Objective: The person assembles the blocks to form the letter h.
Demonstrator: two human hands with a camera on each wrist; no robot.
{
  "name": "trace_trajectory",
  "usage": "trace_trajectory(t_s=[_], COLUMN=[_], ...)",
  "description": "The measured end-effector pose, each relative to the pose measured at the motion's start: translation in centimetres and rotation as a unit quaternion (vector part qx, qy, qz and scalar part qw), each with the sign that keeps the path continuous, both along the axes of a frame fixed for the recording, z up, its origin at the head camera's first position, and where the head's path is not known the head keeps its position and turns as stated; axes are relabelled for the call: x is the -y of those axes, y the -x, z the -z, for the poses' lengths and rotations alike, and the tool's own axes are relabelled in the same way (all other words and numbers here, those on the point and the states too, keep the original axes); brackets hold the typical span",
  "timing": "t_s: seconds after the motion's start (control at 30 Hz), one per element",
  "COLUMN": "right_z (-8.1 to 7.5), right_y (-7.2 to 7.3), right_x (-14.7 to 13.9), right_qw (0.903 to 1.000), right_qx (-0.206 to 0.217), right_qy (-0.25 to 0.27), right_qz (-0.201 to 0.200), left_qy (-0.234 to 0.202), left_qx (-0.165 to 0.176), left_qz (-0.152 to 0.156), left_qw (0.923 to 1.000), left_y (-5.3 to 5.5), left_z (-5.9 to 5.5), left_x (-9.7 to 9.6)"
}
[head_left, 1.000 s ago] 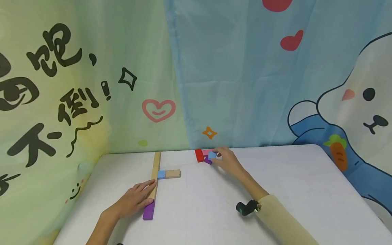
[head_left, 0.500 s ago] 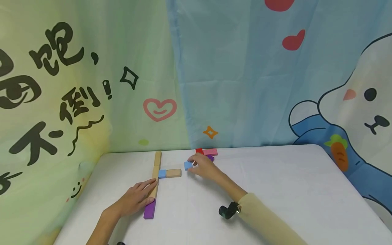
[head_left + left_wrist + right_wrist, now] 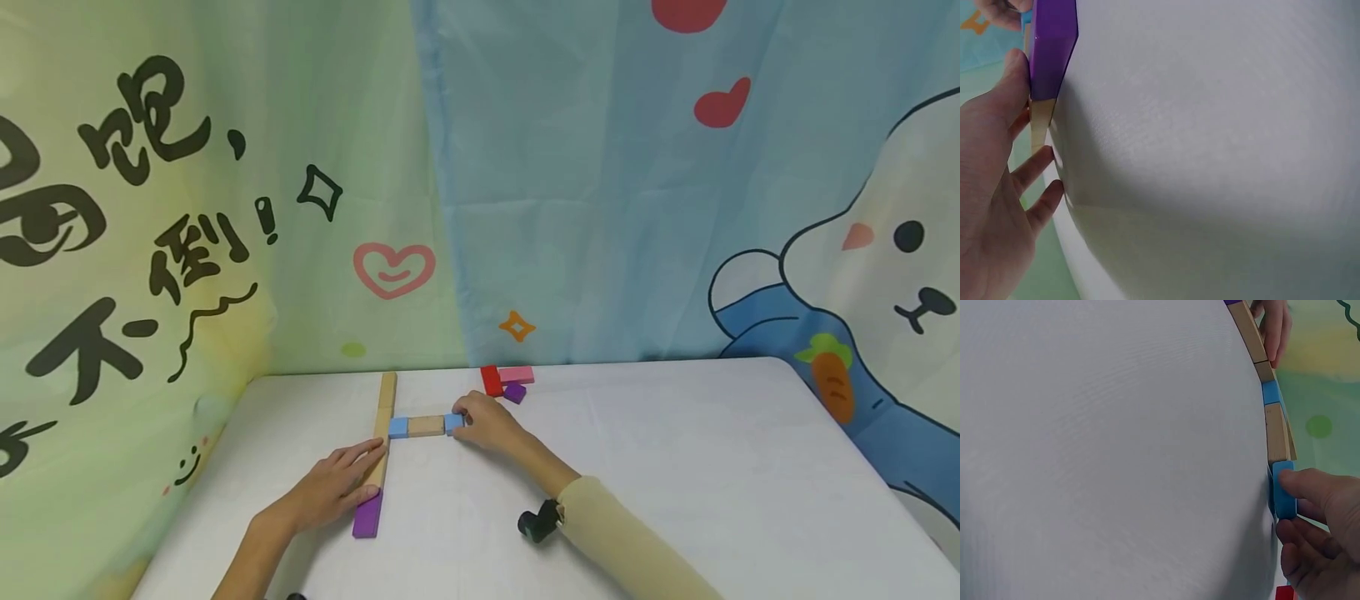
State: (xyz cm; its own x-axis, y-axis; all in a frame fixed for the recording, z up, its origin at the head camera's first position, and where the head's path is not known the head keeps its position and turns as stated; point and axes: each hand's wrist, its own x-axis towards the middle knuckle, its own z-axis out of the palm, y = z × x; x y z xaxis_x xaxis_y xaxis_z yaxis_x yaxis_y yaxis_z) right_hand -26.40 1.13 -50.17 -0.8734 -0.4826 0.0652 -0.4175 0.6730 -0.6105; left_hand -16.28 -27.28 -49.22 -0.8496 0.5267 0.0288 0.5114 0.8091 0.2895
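Observation:
A column of plain wooden blocks point(image 3: 386, 400) runs front to back on the white table, with a purple block point(image 3: 366, 518) at its near end. My left hand point(image 3: 326, 492) rests on this column with fingers extended, its thumb beside the purple block. From the column's right side a blue block point(image 3: 398, 428) and a wooden block point(image 3: 426, 427) extend in a row. At that row's right end my right hand point(image 3: 487, 421) pinches another blue block point(image 3: 1284, 490) between thumb and fingers, right at the wooden block's end.
Near the table's back edge lie a red block point(image 3: 491, 381), a pink block point(image 3: 517, 375) and a small purple block point(image 3: 514, 392). A printed curtain point(image 3: 570, 208) hangs directly behind the white table point(image 3: 675, 467).
My right hand has carried the blue block left and toward me, from beside the red, pink and purple blocks to the row's right end. My left hand has stayed in place.

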Motion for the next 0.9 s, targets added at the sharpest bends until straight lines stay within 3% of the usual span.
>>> trace_trajectory(t_s=[0.63, 0.9], right_z=[-0.06, -0.03], right_y=[-0.34, -0.57], right_x=[0.43, -0.03], right_qw=[0.9995, 0.9952], right_qx=[0.004, -0.072], right_qy=[-0.019, -0.057], right_qz=[0.026, 0.034], left_qy=[-0.001, 0.000], left_qx=[-0.009, -0.007], left_qz=[0.002, -0.003], left_qw=[1.0000, 1.0000], left_y=[-0.19, -0.02], left_z=[-0.19, -0.03], left_x=[-0.15, -0.17])
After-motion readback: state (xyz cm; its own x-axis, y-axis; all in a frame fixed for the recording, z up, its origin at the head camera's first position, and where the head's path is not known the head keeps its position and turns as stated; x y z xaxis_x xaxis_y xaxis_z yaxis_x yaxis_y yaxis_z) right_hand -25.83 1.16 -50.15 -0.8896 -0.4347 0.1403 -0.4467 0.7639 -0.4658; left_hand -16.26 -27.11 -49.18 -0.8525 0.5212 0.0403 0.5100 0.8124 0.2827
